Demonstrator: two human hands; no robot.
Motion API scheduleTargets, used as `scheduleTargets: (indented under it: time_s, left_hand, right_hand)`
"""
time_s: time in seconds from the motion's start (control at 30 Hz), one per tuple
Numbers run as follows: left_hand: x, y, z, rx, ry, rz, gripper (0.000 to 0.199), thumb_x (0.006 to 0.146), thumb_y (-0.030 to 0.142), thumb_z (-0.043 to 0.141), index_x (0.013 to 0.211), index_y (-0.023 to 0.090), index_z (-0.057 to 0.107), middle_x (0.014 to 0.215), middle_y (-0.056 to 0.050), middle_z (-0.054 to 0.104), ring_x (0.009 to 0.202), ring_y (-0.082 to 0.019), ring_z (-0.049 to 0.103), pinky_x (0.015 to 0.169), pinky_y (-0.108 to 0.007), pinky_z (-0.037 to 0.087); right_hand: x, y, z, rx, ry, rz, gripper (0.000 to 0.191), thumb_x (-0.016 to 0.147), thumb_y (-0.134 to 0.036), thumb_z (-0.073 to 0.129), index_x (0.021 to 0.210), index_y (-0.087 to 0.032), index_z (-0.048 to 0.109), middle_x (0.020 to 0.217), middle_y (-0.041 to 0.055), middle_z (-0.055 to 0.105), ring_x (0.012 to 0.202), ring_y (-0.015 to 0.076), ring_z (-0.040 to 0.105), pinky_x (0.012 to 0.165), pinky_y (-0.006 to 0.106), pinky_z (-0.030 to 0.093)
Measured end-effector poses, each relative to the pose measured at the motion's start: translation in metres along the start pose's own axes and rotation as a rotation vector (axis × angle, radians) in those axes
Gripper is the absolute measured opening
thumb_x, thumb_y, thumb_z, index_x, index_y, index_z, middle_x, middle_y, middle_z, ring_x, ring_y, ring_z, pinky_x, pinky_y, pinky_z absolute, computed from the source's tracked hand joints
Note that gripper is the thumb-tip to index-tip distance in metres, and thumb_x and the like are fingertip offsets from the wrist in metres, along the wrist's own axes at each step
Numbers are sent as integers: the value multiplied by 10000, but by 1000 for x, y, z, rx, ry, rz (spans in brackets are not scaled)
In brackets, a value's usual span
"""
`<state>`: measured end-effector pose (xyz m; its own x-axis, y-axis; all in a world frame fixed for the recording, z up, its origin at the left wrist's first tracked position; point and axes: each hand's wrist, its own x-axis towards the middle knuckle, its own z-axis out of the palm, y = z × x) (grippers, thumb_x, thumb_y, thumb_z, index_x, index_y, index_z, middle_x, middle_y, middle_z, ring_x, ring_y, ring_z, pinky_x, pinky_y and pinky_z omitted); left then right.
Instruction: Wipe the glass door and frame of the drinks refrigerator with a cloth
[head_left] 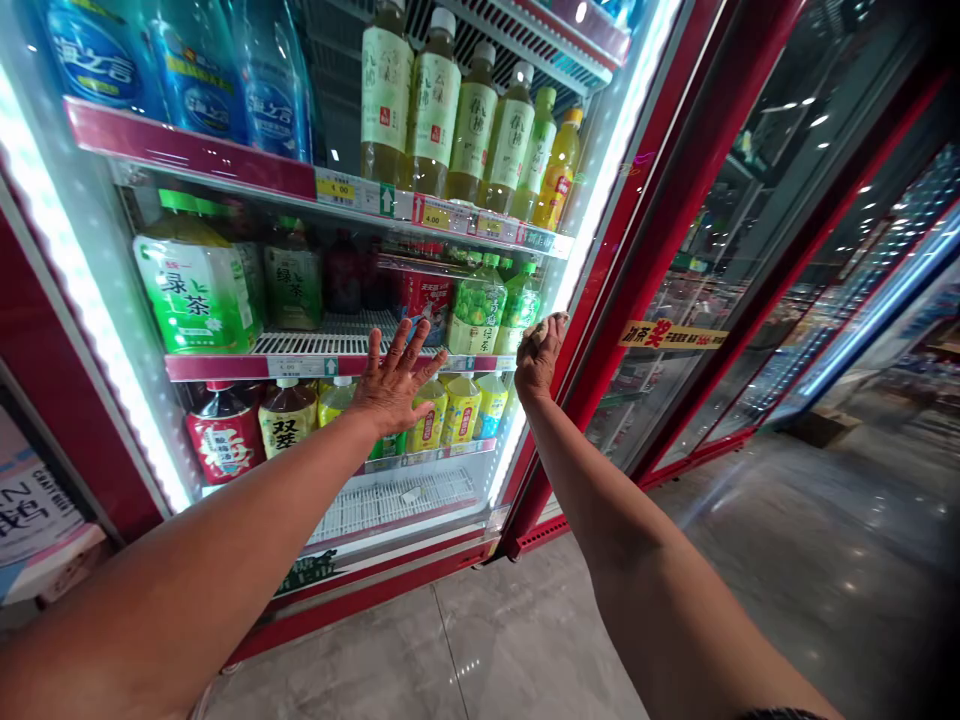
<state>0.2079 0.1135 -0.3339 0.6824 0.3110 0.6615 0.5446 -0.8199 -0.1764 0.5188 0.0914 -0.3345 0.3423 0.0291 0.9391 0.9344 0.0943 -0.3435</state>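
Observation:
My left hand (pixel 401 378) is open, its fingers spread, in front of the middle shelf (pixel 217 368) of a lit drinks cooler. No object is in it. Behind and below its fingers stand yellow-labelled drink bottles (pixel 459 410). My right hand (pixel 541 355) is closed near the cooler's right lit edge, beside the green tea bottles (pixel 480 305). A small pale patch shows at its fingers, but I cannot make out what it is. At the left of the middle shelf stands a large green tea bottle (pixel 196 280).
Blue bottles (pixel 202 80) and pale-labelled tea bottles (pixel 431 105) line the upper shelf. A wire rack (pixel 390 505) lies at the bottom. To the right, a red-framed glass door (pixel 690 250) stands at an angle. Grey floor tiles (pixel 420 650) spread below.

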Motion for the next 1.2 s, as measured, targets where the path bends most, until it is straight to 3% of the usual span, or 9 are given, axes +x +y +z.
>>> scheduleTargets:
  time_s: [0.1,0.3,0.5,0.67,0.83,1.03,1.2]
  left_hand:
    - [-1,0,-2,3,2,-1,932,796,419,793,1600,413,322,1705,-28,-251,1599,-360,-162,1224,-656,-210]
    - [-3,-1,-9,-21,-8,12,785,826,289,753,1546,374,452,1735,-42,-145,1614,-331,-104,1253,-619,-176]
    - [-5,-10,-21,-40,58,35,676,870,227,661,1517,338,500,1752,-25,39,1633,-277,-20,1279,-619,-138]
    - [-4,-20,-22,-19,136,10,647,886,240,659,1500,380,513,1750,-2,27,1624,-309,-71,1269,-675,-112]
    - [-4,-23,-18,15,149,26,691,879,299,694,1529,369,473,1746,-28,-31,1613,-321,-111,1257,-690,-107]
    - [-5,-25,-19,34,146,42,727,874,318,697,1554,322,441,1747,-40,11,1619,-302,-89,1276,-644,-118]
    - [-7,-33,-21,38,141,51,804,903,317,631,1627,216,299,1737,-43,131,1622,-229,-86,1295,-536,-172]
  right_hand:
    - [-5,-13,3,-31,51,33,573,1051,-357,304,1602,-200,318,1637,187,357,1596,258,264,1264,620,303]
    - [-10,-43,2,28,-174,-115,577,1033,-340,389,1600,-250,330,1674,145,333,1606,254,235,1274,612,274]
    - [-14,-52,-2,51,-157,-26,586,1024,-300,371,1603,-226,318,1693,158,300,1617,260,198,1284,623,241]
    - [-18,-56,-5,44,-343,-207,560,1005,-312,480,1558,-266,405,1672,129,378,1625,258,185,1290,613,232]
    - [-12,-57,-1,45,-229,-179,627,1009,-221,408,1625,-256,292,1705,128,315,1628,245,177,1292,608,236]
    - [-28,-69,1,34,-416,-374,710,1000,-171,451,1649,-351,227,1731,44,284,1635,251,152,1309,614,190]
    - [-23,-79,11,24,-250,-282,746,1018,-176,415,1673,-353,104,1748,65,217,1637,301,130,1282,676,223]
